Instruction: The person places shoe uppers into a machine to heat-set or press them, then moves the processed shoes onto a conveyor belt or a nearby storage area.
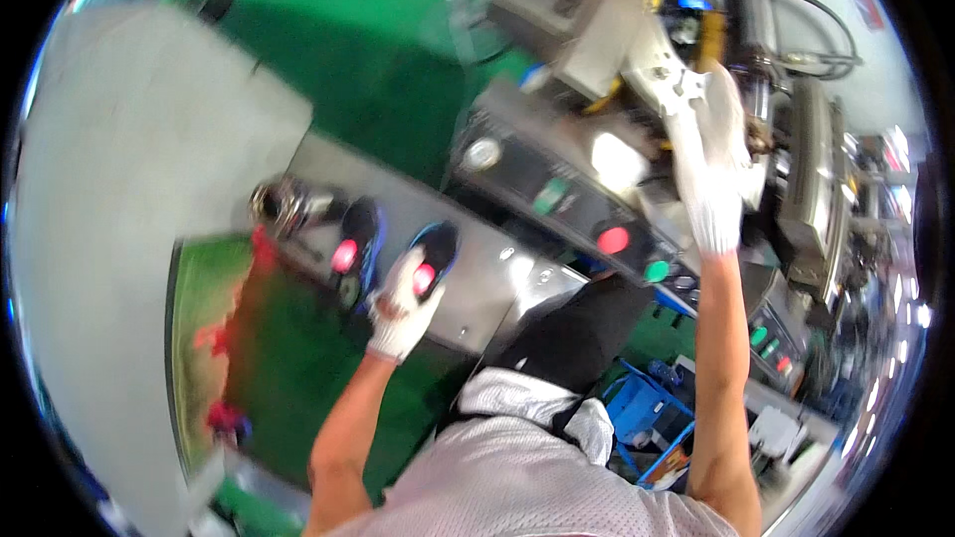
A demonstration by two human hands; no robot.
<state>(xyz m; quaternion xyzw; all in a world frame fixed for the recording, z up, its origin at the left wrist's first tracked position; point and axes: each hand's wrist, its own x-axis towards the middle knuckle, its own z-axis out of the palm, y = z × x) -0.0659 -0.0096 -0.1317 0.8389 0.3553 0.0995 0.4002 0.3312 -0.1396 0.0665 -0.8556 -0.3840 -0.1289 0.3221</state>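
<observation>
Dark shoe [438,242] partly hidden, left hand [403,310] grasping it; right hand [721,129] blurred, grip unclear.

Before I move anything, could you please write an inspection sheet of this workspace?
Surface: grey metal ledge, with glare.
Job's things: dark oval piece, blue-rimmed; similar second piece beside it.
Clutter: blue crate holding small items.
Hands: left hand, white-gloved, touches the dark oval piece; right hand, also gloved, at the machine; both grips unclear.
Cables: dark hose looping beside the machine.
Surroundings: green floor; button panel.
</observation>
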